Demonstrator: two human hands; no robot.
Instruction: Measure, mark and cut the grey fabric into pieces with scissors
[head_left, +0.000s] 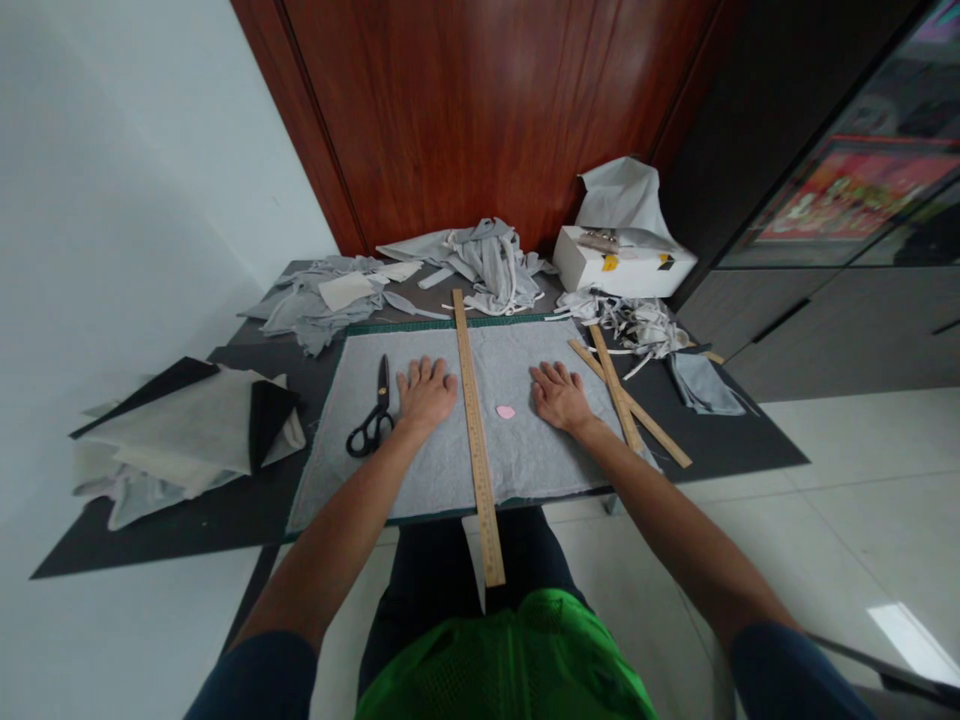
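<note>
A piece of grey fabric [517, 460] lies spread over a green cutting mat [360, 329] on the dark table. My left hand [427, 392] rests flat on the fabric, fingers spread, between black-handled scissors [373, 418] and a long wooden ruler [474, 430]. The ruler runs front to back and overhangs the table's near edge. Also flat on the fabric, fingers apart, is my right hand [560, 395]. A small pink piece [505, 411], perhaps tailor's chalk, lies between the ruler and my right hand. Neither hand holds anything.
Two more wooden rulers [616, 390] cross at the right. Grey fabric scraps [322, 295] are heaped along the back, with a white box [626, 262] at the back right. Folded pale and black cloth [180, 430] lies at the left. Behind stands a red-brown wooden panel [480, 110].
</note>
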